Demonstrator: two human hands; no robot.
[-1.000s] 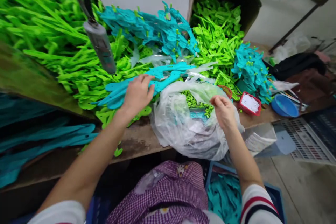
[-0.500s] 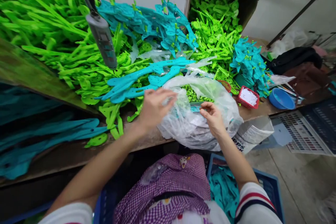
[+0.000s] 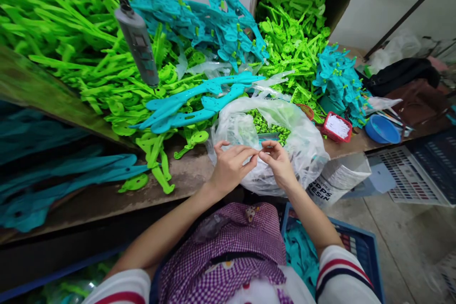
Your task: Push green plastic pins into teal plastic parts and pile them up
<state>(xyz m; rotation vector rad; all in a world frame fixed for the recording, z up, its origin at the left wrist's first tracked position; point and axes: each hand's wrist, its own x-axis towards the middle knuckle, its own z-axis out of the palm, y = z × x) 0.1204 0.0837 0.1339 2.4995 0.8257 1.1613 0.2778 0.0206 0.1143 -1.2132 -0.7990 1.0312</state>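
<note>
My left hand (image 3: 231,166) and my right hand (image 3: 278,165) meet fingertip to fingertip over the near side of a clear plastic bag (image 3: 306,152). Both are closed in a pinch; whatever sits between the fingers is too small to make out. Inside the bag's mouth, just beyond my fingers, lie many small green plastic pieces (image 3: 265,126). Behind my left hand, two long turquoise plastic parts (image 3: 199,116) rest across a heap of bright green plastic parts (image 3: 107,80).
A grey power screwdriver (image 3: 137,45) hangs at upper left. Turquoise parts with green pegs (image 3: 199,19) are piled at the back. To the right stand a red basket (image 3: 337,127) of white pieces and a blue bowl (image 3: 383,130). A blue crate (image 3: 374,256) sits below.
My left hand has moved right and nearer to me, from beside the turquoise parts to my right hand. My right hand has shifted slightly left and down. The fingertips now meet.
</note>
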